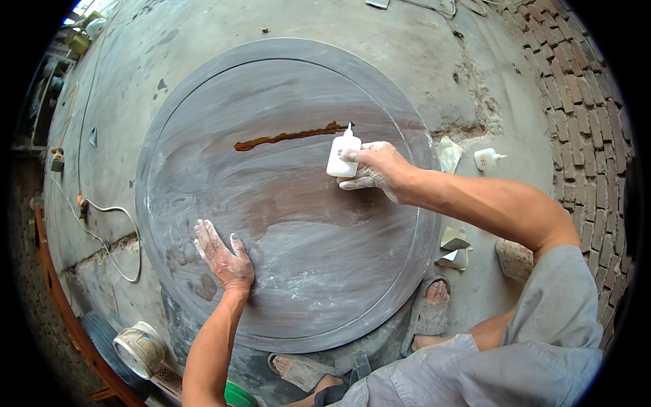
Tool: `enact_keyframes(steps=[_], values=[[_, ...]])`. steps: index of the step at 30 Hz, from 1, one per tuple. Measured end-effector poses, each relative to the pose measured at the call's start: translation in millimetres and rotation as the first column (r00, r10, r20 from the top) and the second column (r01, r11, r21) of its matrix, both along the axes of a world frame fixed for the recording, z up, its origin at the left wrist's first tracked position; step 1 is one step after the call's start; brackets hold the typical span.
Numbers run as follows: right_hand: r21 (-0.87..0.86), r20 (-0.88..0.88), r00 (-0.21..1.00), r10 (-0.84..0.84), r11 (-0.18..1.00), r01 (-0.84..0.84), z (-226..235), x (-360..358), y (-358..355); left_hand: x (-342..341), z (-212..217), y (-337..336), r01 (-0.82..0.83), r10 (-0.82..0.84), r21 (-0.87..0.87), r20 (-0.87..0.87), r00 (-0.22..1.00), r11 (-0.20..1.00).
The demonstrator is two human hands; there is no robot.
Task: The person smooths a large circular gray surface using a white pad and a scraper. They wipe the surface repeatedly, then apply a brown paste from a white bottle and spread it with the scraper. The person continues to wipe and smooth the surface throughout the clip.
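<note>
A large round wooden tabletop, dusty grey-brown with a ring groove near its edge, lies in front of me. Across its far half runs a wet, dark brown streak. My right hand, dusted white, grips a small white squeeze bottle by its side. The bottle's narrow nozzle points away from me, at the right end of the streak. My left hand rests flat on the near left of the wood, its fingers spread and powdery.
A second white nozzle bottle lies right of the disc, near folded sandpaper pieces. A brick wall bounds the right side. A white cable loops on the left floor. A bucket and a tire stand lower left.
</note>
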State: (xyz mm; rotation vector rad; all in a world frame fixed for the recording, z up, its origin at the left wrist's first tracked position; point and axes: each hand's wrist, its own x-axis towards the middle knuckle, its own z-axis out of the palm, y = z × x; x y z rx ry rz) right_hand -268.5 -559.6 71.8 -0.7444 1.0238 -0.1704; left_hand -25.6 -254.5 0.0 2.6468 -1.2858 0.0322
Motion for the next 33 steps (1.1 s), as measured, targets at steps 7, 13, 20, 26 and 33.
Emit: enact_keyframes(steps=[7, 13, 20, 26, 33], values=[[0.003, 0.023, 0.999, 0.031, 1.0, -0.031, 1.4, 17.4, 8.7, 2.3, 1.1, 1.0, 0.003, -0.003, 0.001, 0.002, 1.0, 1.0], [-0.505, -0.132, 0.941, 0.311, 0.796, -0.333, 9.4, -13.3, 0.1, 1.9, -0.5, -4.7, 0.03, -0.03, -0.01, 0.029, 0.999, 0.999], [-0.874, -0.373, 0.906, 0.198, 0.253, -0.415, 56.0, -127.1, -60.3, 12.4, -8.9, 9.0, 0.034, -0.033, -0.023, 0.06, 0.998, 0.999], [-0.786, -0.609, 0.711, -0.353, 0.389, -0.48, 83.8, -273.0, -58.1, 9.8, -17.1, 3.5, 0.066, -0.065, -0.016, 0.05, 0.997, 0.998], [-0.64, -0.676, 0.585, -0.448, 0.751, -0.164, 20.2, -337.0, -10.8, 16.7, -13.4, 11.1, 0.046, -0.05, 0.056, 0.066, 0.997, 0.997]])
